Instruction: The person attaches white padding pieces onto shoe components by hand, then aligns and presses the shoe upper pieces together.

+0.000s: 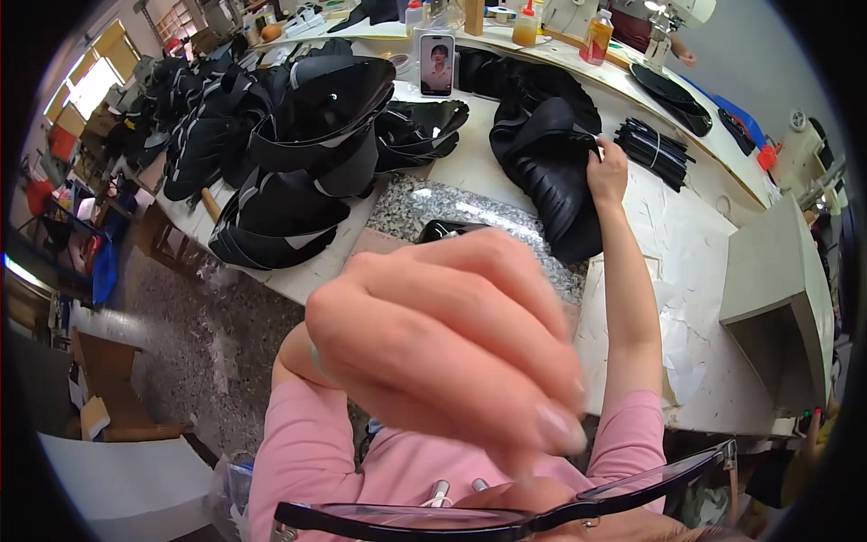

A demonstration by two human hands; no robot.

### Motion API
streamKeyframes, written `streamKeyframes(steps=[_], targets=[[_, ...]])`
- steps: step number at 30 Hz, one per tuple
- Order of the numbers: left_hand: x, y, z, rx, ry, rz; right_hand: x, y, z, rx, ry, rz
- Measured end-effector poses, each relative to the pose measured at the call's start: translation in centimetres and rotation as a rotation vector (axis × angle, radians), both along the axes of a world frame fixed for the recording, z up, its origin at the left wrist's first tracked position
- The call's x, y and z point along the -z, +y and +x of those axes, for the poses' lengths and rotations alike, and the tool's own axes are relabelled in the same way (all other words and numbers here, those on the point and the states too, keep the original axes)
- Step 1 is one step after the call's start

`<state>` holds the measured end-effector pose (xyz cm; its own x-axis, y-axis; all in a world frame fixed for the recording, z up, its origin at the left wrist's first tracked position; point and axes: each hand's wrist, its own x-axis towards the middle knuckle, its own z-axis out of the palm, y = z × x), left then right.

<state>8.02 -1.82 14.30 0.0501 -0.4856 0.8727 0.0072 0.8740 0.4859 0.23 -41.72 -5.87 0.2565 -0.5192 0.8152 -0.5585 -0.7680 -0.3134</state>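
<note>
In the head view, your left hand (452, 348) is raised very close to the camera, blurred and large, with the fingers curled together and the back of the hand toward the lens; whether anything sits inside that curl cannot be told. Your right hand (607, 172) is stretched far out over the table (695, 262), its fingers closed on the upper edge of a heap of black shoe-upper pieces (551, 163) that lies near the middle of the white table top.

Just beside that heap, further right, lies a tied bundle of black strips (655, 149). To the left of the heap, a much larger mound of curved black pieces with pale edging (307, 154) spreads over the left part of the table and hangs toward its edge. Between the two heaps a speckled stone slab (452, 212) rests on the table, with a small glossy black piece (442, 230) on it, partly hidden behind your left hand.

At the back of the table a phone (437, 63) stands upright with its screen lit, and bottles with orange liquid (596, 38) stand further right. A dark spectacle frame (506, 517) crosses the lower edge of the picture, above your pink sleeves (307, 461).
</note>
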Motion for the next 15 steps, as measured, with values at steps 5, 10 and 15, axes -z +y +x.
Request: streamKeyframes(steps=[5, 10, 15], targets=[[-1.5, 0.1, -0.2, 0.101, -0.024, 0.012, -0.7, 1.3, -1.5, 0.042, -0.009, -0.020], [-1.8, -1.1, -0.4, 0.114, -0.074, 0.037, -3.7, 4.5, -3.3, -0.153, 0.074, 0.884], [-0.9, -5.1, 0.1, -0.067, -0.177, -0.012, -4.1, 6.6, -4.4, -0.228, 0.009, 1.129]])
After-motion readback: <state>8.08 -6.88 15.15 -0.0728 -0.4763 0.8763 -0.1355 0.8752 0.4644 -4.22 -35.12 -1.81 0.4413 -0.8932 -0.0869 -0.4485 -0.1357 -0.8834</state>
